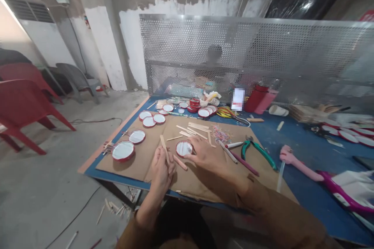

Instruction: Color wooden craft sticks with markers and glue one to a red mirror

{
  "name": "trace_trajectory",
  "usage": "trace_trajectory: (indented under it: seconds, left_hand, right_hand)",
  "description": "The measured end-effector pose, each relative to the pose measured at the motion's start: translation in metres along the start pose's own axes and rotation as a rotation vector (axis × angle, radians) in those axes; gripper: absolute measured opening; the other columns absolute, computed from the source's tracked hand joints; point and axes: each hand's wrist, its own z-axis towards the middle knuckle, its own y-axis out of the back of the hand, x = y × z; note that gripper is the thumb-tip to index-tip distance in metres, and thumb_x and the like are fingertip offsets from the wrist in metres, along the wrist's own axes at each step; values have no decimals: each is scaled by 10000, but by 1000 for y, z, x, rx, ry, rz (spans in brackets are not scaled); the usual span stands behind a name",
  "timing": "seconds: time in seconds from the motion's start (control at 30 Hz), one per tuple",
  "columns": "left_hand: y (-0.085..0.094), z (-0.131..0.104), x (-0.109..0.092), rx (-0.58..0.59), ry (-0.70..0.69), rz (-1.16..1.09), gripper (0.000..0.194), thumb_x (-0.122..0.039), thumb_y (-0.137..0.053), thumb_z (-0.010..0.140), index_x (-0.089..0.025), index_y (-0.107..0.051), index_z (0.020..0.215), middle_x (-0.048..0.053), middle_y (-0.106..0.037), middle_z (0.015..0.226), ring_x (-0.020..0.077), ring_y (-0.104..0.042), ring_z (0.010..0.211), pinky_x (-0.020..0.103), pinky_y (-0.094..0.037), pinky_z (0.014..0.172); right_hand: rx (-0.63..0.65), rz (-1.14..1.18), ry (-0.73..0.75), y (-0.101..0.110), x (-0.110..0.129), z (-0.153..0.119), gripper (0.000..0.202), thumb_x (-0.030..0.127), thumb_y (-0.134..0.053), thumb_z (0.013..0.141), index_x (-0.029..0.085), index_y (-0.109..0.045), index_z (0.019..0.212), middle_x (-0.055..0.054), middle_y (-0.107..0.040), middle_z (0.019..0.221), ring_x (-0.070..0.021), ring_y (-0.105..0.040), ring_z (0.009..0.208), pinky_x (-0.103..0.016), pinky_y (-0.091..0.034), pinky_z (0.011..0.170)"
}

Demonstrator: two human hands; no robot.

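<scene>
Interior dimly lit; left edge washed out, soft shadow cast on cardboard [201, 177], phone screen [238, 99] pixelated, periphery stretched.

1. The cardboard sheet [146, 155] lies on the surface [312, 144]; the perforated panel [187, 46] stands behind.
2. One round disc [184, 149] is between the left hand [163, 164] and the right hand [206, 152].
3. Flat sticks [198, 126] lie on the cardboard sheet, behind the round disc.
4. Pliers [264, 155] lie right of the right hand; a handled tool [306, 168] lies farther right.
5. Chairs [26, 109] stand on the floor [58, 186], left of the surface.
</scene>
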Motion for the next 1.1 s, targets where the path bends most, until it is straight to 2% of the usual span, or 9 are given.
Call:
trace_trajectory:
  seconds: [0.23,0.37,0.43,0.5,0.57,0.7,0.9,1.03,1.1]
  left_hand:
    - [-4,-1,-1,75,22,29,455,-572,-711,735,-193,-468,798,-111,-501,511,8,-316,255,100,-204,261]
    - [-3,-2,0,39,18,12,423,-552,-700,755,-196,-484,830,-112,-502,510,6,-283,248,105,-198,256]
    - [-3,-3,0,-13,-9,7,403,-545,-682,776,-200,-495,864,-110,-502,505,10,-280,252,107,-200,259]
    - [-3,-5,1,-62,-62,8,394,-543,-673,786,-203,-497,878,-111,-487,486,15,-285,258,106,-204,264]
    - [-5,-6,0,-83,-99,9,388,-538,-677,786,-207,-491,868,-117,-459,459,19,-281,261,106,-210,270]
    - [-6,-6,0,-116,-82,2,380,-535,-670,791,-215,-476,858,-116,-458,454,22,-277,262,104,-216,275]
    - [-3,-4,2,-79,-78,24,412,-576,-649,789,-225,-465,900,-119,-487,490,19,-296,261,101,-212,275]
    - [-2,-3,5,108,36,122,425,-578,-644,790,-224,-423,869,-119,-509,527,9,-293,256,100,-206,270]
    - [-2,-2,6,225,133,205,445,-595,-638,780,-223,-417,886,-120,-511,524,5,-268,239,105,-183,260]
  right_hand:
    - [-35,50,-5,-22,-6,21,390,255,-655,791,186,-590,1170,-82,-628,1158,-215,-555,1063,-322,-404,908]
    - [-123,-2,-5,-18,9,18,235,312,-618,864,176,-625,1056,-96,-652,1095,-212,-572,1019,-306,-406,858]
    - [-72,-48,15,-15,20,10,197,360,-567,909,180,-647,898,-81,-687,947,-195,-602,888,-274,-392,747]
    - [50,-111,49,-15,30,2,301,419,-507,935,184,-641,803,-64,-690,784,-170,-598,705,-261,-325,612]
    - [122,-179,59,-19,37,-4,316,413,-470,943,179,-643,817,-65,-685,716,-153,-566,590,-273,-236,543]
    - [111,-210,5,-27,35,-3,224,329,-498,901,168,-638,832,-78,-689,712,-138,-539,551,-288,-160,523]
    - [-24,181,-130,-31,16,-3,156,273,-540,839,189,-538,707,9,-599,604,-98,-479,523,-219,-258,513]
    - [-68,553,-241,-30,9,-10,187,363,-539,831,211,-487,736,53,-546,553,-96,-487,478,-193,-330,472]
    - [-91,702,-300,-25,6,-13,185,393,-536,826,213,-501,852,64,-561,552,-104,-504,460,-195,-365,454]
